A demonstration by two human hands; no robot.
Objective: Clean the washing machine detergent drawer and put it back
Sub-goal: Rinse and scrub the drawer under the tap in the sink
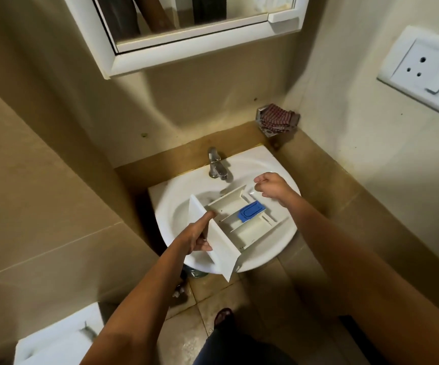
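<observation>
Head view shows the white plastic compartmented detergent drawer (243, 227) lying across the bowl of the white ceramic basin (276, 246). Its back end reaches toward the basin's right rim, and its flat front panel sticks out past the near rim. Whether the body rests on the basin or is only held up, I cannot tell. A blue plastic insert (251, 209) sits in the middle compartment.

The left hand (196, 237) grips the front panel alone, thumb laid along its inner face and the other fingers curled behind it. The right hand (272, 187) hovers over the basin's far right side, just beyond the drawer's back end. Its fingers are loosely curled and hold nothing that I can see.

The main risk, as I judge it, is the one-ended hold: a long drawer pinched at its panel can tip or twist. Once wet it could slip off the near rim onto the tiled floor (265, 291) below the basin.

Tilting it could also shake the blue insert loose into the bowl.

If the chrome tap (216, 165) at the basin's back is run hard, the flat compartment walls could throw spray toward the white wall socket plate (423, 64) above the basin's right.
</observation>
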